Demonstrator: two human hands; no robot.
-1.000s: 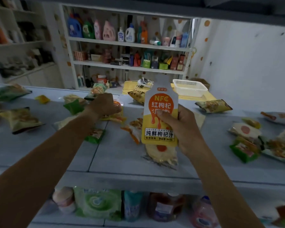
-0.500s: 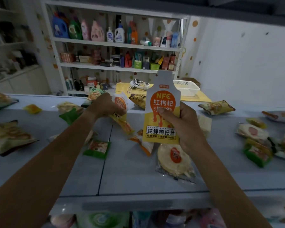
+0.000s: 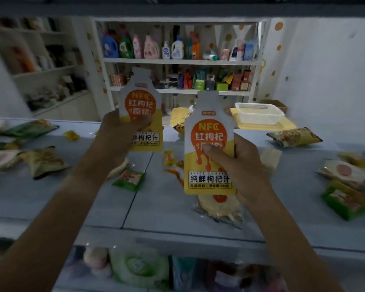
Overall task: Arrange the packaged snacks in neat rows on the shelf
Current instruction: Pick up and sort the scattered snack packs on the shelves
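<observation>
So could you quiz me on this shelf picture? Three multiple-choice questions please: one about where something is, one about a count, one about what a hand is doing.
1. Where is the white plastic basket?
A. On the yellow table behind the shelf
B. On the floor
C. In the left hand

2. How many NFC juice pouches are held up?
A. One
B. Two
C. Four

3. What is the right hand doing?
A. Resting flat on the shelf
B. Hanging idle
C. Gripping a pouch

Answers:
1. A: the white plastic basket sits on the yellow table, past the grey shelf.
2. B: the left pouch and the right pouch.
3. C: the right hand has its thumb across the right pouch's front; the left hand grips the other.
</observation>
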